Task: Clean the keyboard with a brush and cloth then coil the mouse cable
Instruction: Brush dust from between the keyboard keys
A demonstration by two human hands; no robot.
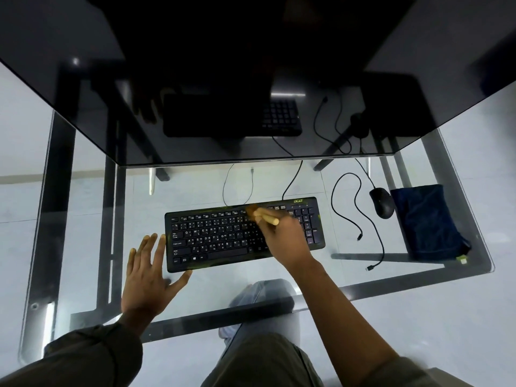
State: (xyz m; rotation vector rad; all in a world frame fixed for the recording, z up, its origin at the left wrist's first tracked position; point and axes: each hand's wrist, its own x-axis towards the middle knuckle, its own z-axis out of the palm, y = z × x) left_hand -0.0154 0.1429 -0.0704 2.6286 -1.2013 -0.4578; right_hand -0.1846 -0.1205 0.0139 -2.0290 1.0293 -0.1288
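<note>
Brushing is judged to be in progress: the brush (262, 216) is gripped in the right hand (284, 238), fingers (268, 229) closed round its handle, over the upper key rows of the keyboard (223, 236), which lies in the middle of the glass table (223, 291). The left hand (148, 272) is laid flat at the keyboard's left end, fingers spread wide, nothing held. The cloth (427, 222) is seen untouched just beside the mouse (382, 202), and the cable (332, 191) lies in loose loops. Wiping and coiling are considered not yet done.

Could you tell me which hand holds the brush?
The right hand, gripping the brush over the keyboard; the left hand rests open beside it.
</note>
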